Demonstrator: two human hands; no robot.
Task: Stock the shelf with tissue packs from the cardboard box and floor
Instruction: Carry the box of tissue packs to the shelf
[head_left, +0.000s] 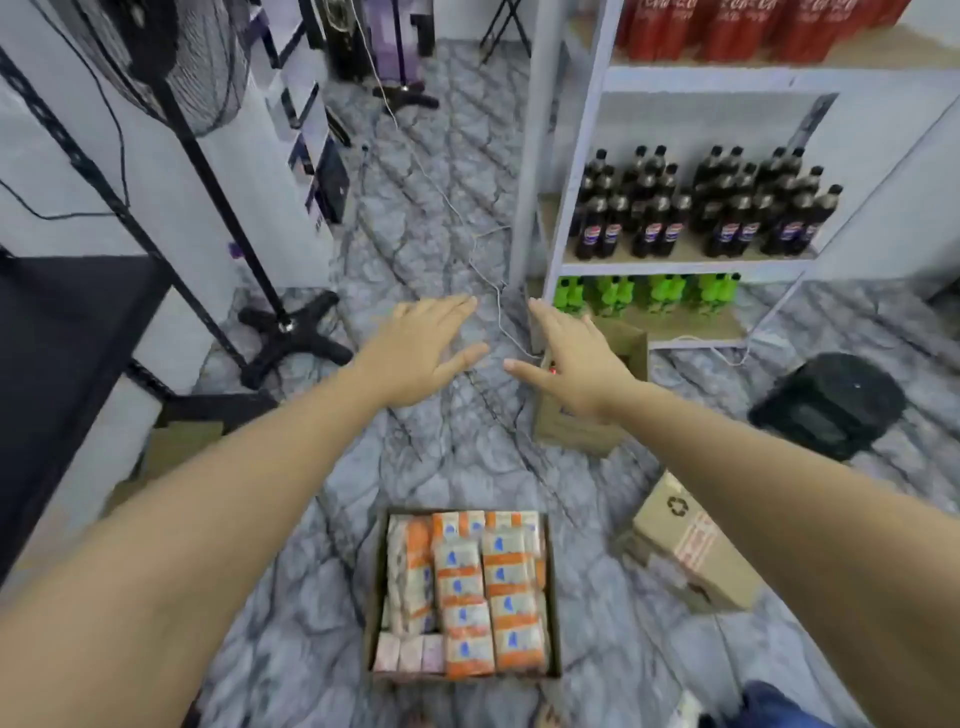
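An open cardboard box (554, 597) sits on the floor below me, packed with several orange-and-white tissue packs (467, 587). Both my arms stretch forward above it. My left hand (421, 353) and my right hand (571, 364) hover over the marbled floor with fingers straight, palms down, holding nothing. The white metal shelf (576, 156) stands at the right, its tiers holding red, dark and green bottles.
A small brown box (618, 364) stands partly behind my right hand by the shelf foot. Another cardboard box (691, 545) lies tilted at the right, with a black bin (826, 405) beyond it. A fan stand (291, 332) and white cable (467, 244) cross the floor.
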